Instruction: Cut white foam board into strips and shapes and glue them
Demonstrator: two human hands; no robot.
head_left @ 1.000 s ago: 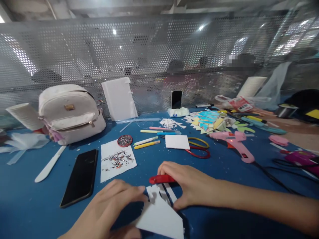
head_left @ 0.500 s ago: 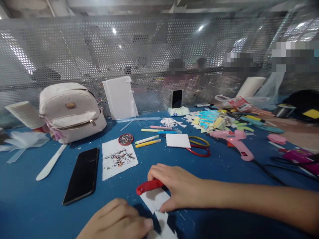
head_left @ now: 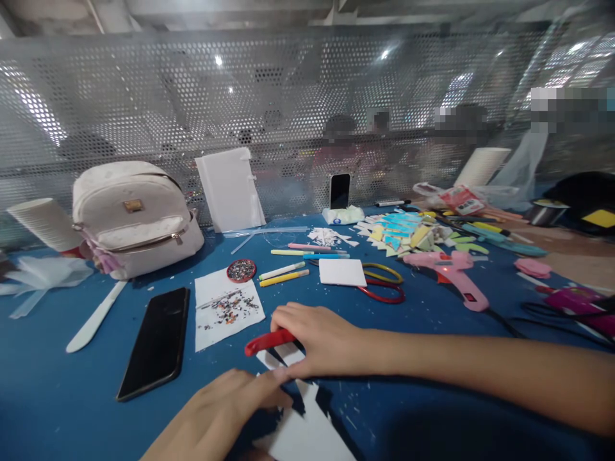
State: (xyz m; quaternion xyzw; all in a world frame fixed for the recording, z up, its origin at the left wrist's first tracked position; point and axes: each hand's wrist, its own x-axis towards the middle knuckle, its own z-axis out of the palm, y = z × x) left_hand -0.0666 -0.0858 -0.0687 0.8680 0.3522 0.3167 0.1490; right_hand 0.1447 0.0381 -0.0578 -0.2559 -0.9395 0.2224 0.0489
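The work in hand looks like cutting: right of the black phone [head_left: 156, 342], the right hand [head_left: 319, 339] is closed over a red-handled tool [head_left: 264, 341], its blade hidden. The left hand [head_left: 223, 413], below and to the phone's right, presses its fingertips on the jagged edge of a white sheet [head_left: 310, 438] on the table [head_left: 57, 397]; whether its thumb grips underneath I cannot tell. A further cut would call for pinning the sheet flat, fingers off the tool's line. Counted: one tool, one sheet, one phone.
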